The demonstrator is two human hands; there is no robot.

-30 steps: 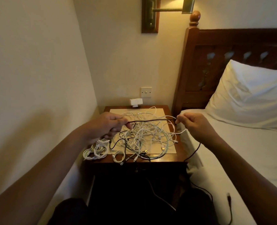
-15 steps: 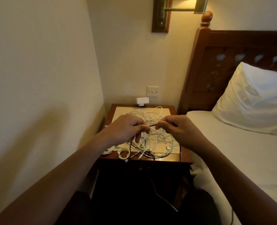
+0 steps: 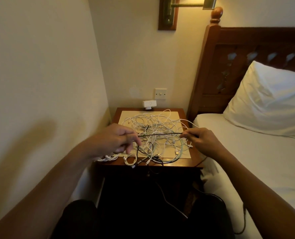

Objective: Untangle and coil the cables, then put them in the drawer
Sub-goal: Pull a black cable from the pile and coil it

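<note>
Down at the near edge we see our dark-clothed legs (image 3: 77, 219), and just to the right a black lead (image 3: 244, 219) trails over the side of the bed (image 3: 246, 169); we cannot tell whether it joins the one we hold. Above that, our two forearms reach forward. Our left hand (image 3: 115, 140) pinches a black cable (image 3: 160, 134) between thumb and forefinger, the other fingers loosely bent below. Our right hand (image 3: 203, 142) grips the same cable with curled fingers, thumb against fingertips. The cable runs almost taut and level between the hands, raised above the nightstand (image 3: 181, 165).

Beneath it a tangle of white cables (image 3: 160, 121), with a few dark ones through it, sprawls on a pale mat (image 3: 126, 116). Near the front edge lies a small white coil (image 3: 130, 158), and a second white bundle (image 3: 107, 157) sits partly hidden under our left wrist.

At the back of the nightstand stands a small white device (image 3: 149, 104), with a wall switch (image 3: 160, 94) above it. Farther right are a white pillow (image 3: 272, 104) and a dark wooden headboard (image 3: 246, 49), and a wall lamp (image 3: 167, 12) hangs high up.
</note>
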